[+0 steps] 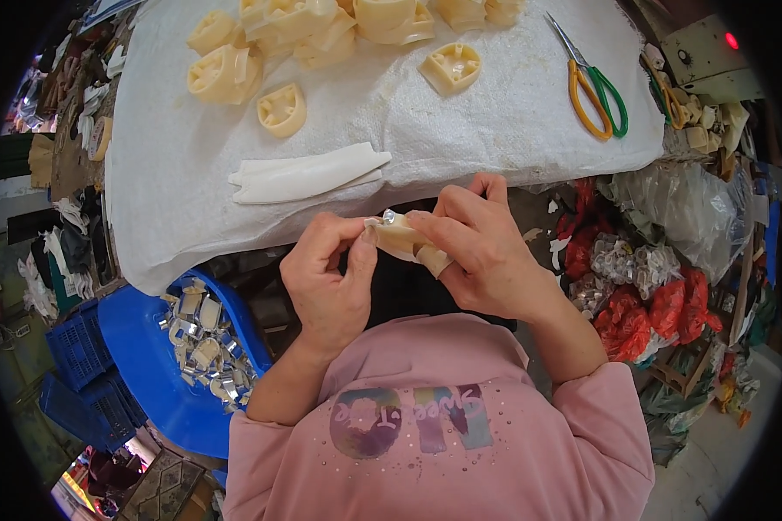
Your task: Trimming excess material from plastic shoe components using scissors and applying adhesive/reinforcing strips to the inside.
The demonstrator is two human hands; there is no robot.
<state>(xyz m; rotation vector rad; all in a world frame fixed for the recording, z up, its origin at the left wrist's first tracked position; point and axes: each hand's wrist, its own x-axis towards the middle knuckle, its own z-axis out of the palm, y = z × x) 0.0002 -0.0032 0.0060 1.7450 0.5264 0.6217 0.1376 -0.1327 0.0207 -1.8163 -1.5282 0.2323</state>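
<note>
Between my hands, just off the table's near edge, is a small cream plastic piece with a shiny silver part on top. My right hand is closed around its right side, and a tan wrap shows on one of its fingers. At the left end, the thumb and forefinger of my left hand pinch together. A small whitish bit shows there; I cannot tell whether it is separate. Flat white strips lie stacked on the table beyond my left hand. Farther off sit cream hollow plastic pieces, several in a heap.
White woven sheeting covers the table and hangs over its near edge. Scissors with orange and green handles lie at the right. A blue plastic container at lower left holds many cream-and-silver pieces. Red plastic bags are at the right.
</note>
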